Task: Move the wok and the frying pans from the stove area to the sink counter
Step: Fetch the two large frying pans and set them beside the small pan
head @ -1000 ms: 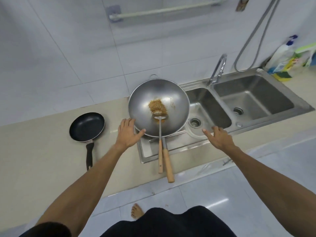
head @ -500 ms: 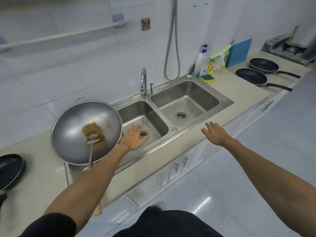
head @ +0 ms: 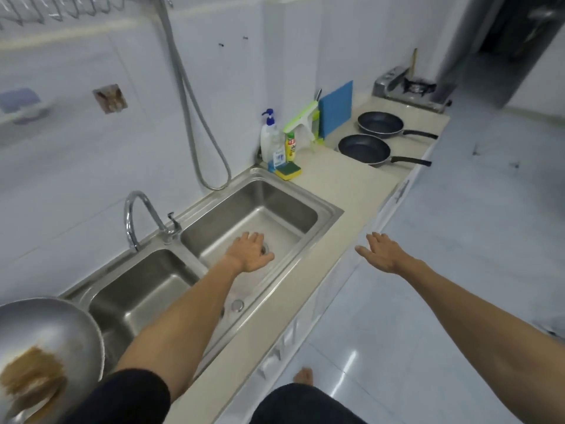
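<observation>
The steel wok (head: 52, 328) with brown food and a ladle in it sits at the bottom left, beside the double sink (head: 327, 209). Two black frying pans lie on the beige counter at the far right, the nearer pan (head: 363, 148) in front of the farther pan (head: 380, 123), both handles pointing right. A gas stove (head: 409, 88) stands behind them. My left hand (head: 250, 252) hovers open over the right sink basin. My right hand (head: 382, 252) is open in the air past the counter's front edge. Neither hand holds anything.
A faucet (head: 137, 215) rises between the basins and a shower hose (head: 195, 117) hangs on the tiled wall. A soap bottle (head: 270, 139), a sponge (head: 288, 171), a green scraper and a blue board (head: 336, 107) crowd the counter corner. White floor tiles lie to the right.
My view has swung right along the counter. The wok has slid to the bottom left and the small pan has left the view. Both open hands have moved toward the right, nearer the two pans.
</observation>
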A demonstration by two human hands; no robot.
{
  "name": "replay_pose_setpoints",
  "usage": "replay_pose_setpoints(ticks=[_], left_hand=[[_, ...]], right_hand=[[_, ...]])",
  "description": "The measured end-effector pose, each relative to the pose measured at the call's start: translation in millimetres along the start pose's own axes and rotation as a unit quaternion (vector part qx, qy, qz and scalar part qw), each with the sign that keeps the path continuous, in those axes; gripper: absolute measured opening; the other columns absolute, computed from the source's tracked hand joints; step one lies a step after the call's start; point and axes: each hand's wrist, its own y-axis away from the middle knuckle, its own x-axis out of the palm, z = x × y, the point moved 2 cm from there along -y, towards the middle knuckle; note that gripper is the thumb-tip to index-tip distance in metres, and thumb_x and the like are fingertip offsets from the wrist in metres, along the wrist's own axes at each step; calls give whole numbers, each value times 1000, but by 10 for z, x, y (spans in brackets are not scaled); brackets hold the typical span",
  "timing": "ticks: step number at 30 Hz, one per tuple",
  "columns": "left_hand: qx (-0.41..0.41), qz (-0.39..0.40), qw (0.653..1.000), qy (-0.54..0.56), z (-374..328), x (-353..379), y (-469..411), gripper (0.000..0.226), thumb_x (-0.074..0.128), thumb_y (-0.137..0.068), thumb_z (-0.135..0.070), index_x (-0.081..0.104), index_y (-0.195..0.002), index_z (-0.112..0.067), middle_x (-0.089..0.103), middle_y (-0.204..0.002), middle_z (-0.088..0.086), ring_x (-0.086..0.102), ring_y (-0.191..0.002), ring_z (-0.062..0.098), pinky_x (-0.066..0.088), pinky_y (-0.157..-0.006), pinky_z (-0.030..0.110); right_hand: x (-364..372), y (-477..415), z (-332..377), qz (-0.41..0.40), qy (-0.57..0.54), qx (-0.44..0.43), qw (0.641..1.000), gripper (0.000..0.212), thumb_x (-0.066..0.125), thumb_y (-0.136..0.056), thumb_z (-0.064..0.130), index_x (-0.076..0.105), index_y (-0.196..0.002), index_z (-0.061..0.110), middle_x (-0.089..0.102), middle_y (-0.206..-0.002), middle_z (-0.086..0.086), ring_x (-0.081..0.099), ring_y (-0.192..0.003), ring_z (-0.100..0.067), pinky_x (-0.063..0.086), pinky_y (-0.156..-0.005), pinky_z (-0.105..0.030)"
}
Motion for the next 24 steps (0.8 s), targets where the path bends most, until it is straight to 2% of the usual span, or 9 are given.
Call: replay_pose_setpoints(ticks=[8,14,24], left_hand=[[50,33,997,-40,-717,-569,-1506,82,30,-102,-57,9,-162,-6,8,-171,14,8,-156,35,9,-126,47],[101,32,992,-67,-1304,-740,-2393,82,33,-101,-56,14,-160,-4,16,-169,15,14,-154,35,13,-124,48],[88,18,996,-13,-2698,-1122,-4100,79,36,-100,-53,18,-159,-4,20,-168,13,16,-153,35,14,-123,48]], right_hand=[[-685,-898,-867,-21,-30,60,998,79,23,-104,60,20,-160,5,13,-170,-17,11,-155,-35,16,-124,-52],[-976,-1432,-1603,-18,-45,92,995,80,22,-104,60,16,-161,5,10,-170,-16,8,-156,-34,12,-125,-52],[-1670,-2525,-3227,1,-22,102,995,80,22,-103,61,16,-162,7,9,-170,-15,8,-156,-33,11,-124,-52]])
